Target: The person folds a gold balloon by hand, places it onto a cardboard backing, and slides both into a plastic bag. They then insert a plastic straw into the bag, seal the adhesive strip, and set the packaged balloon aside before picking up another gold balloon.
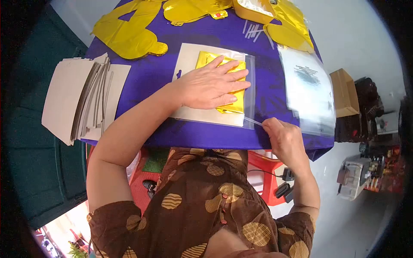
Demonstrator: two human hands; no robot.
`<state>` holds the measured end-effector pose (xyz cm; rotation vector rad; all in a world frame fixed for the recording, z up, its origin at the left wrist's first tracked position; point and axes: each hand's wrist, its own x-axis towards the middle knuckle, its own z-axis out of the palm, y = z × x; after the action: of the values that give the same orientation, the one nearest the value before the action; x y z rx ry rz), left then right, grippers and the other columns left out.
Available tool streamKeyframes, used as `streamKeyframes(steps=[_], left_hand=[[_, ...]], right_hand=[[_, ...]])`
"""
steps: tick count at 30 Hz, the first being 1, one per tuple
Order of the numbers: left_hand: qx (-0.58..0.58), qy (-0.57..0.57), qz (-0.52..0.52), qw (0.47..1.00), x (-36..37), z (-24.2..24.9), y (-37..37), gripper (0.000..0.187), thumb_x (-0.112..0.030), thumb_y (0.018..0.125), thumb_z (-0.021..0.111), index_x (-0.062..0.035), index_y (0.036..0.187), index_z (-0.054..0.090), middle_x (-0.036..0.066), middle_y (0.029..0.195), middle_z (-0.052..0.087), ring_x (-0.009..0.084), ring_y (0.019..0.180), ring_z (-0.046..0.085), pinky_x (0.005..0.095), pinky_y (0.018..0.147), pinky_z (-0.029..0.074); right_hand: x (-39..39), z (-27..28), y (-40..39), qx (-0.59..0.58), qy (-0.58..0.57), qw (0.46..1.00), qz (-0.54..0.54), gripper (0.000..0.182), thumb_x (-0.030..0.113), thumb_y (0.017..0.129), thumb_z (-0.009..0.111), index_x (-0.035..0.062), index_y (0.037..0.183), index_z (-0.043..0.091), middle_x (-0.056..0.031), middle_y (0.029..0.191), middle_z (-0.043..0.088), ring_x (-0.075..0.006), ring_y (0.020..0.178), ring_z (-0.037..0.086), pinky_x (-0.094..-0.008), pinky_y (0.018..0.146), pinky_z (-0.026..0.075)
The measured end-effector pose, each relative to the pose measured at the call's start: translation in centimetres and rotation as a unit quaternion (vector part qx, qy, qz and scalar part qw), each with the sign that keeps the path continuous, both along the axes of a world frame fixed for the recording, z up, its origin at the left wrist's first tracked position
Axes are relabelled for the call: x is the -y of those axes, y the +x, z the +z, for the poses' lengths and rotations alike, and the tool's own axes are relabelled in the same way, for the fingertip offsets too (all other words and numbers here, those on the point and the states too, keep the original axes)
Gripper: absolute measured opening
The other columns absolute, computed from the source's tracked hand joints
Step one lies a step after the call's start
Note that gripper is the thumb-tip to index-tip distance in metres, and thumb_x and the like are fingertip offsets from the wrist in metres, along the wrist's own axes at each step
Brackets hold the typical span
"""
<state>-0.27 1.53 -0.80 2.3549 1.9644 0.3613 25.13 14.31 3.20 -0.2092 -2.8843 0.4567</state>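
Head view: gold foil packet beneath spread left fingers, right fingers pinched on pale straw.

Cloth: solid violet-blue. Folded foil: glossy yellow-gold, small dark print near its top. Card under it is plain off-white; bag is colourless, with pale lines along the right edge. Held straw shows translucent white; loose straws match. Loose foils: same yellow-gold, one with a red mark. Tray: orange-yellow, white pieces inside. Bag stack reads milky, rows of dark print. Card stack: off-white, edges greyer. Clothing: dark brown, scattered tan discs, some striped, some cross-hatched; buttons are red. Stool: red. Box: tan-brown. Panels: dark green.
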Motion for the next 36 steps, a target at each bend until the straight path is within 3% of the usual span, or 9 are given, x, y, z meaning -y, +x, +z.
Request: streamKeyframes(steps=[18,36], left_hand=[[0.016,0.014,0.008,1.0,-0.1,-0.2,0.1,0.058,-0.04,0.101,0.04,-0.0097,0.15,0.033,0.013,0.158,0.029,0.0347,0.148,0.019,0.0518,0.122,0.01],[0.035,0.013,0.009,0.999,0.0,-0.4,0.0,0.058,-0.035,0.1,0.042,-0.0064,0.149,0.035,0.014,0.157,0.03,0.0333,0.149,0.018,0.0505,0.122,0.009]], right_hand=[[-0.6,0.1,-1.4,0.006,-0.067,0.997,0.048,0.006,0.002,0.086,0.063,0.0012,0.09,0.059,-0.0187,0.077,0.065,-0.0401,0.069,0.064,-0.0447,0.059,0.05],[-1.4,-0.4,-4.4,0.016,0.01,0.988,0.15,0.012,0.011,0.088,0.065,0.0055,0.086,0.054,-0.0131,0.063,0.059,-0.0328,0.059,0.063,-0.042,0.051,0.048]])
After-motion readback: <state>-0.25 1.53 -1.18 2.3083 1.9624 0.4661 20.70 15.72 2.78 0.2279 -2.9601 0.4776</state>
